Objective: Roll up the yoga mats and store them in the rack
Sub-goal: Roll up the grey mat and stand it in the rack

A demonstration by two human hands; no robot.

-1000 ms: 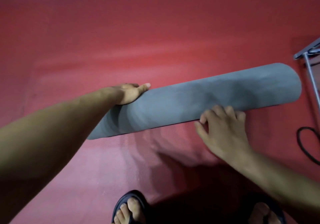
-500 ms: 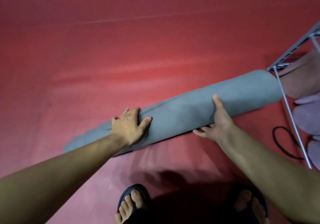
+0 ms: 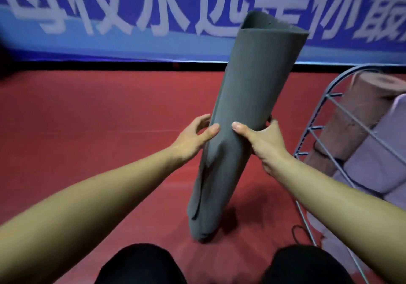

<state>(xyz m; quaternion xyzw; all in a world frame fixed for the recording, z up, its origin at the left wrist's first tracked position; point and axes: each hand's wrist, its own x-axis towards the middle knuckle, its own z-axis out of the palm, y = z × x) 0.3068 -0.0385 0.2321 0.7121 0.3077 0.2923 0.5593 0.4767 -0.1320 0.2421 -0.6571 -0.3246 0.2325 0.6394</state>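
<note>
**Beside the rack, a loose roll that may spring open**

Left of the rack (image 3: 316, 116), we hold the grey mat (image 3: 252, 108) nearly upright, tilted with its top toward the rack and its lower end on or just above the red floor (image 3: 87, 119); we cannot tell whether it touches. Our left hand (image 3: 193, 136) and right hand (image 3: 265, 143) clasp the mat at mid-height from either side, fingers (image 3: 241, 130) and thumbs curled round it.

The roll looks loose to us: the top end gapes, and an outer flap hangs free low on the side away from the rack. If our grip slackens during the lift, we judge the layers could slide or unwind. That flap could also catch on the rack's wire bars. The rack already holds a pink mat (image 3: 351, 116) and a lilac mat (image 3: 377, 147), so a swing in may knock them. A black cable (image 3: 296, 233) lies on the floor at the rack's foot and could snag a step.
</note>
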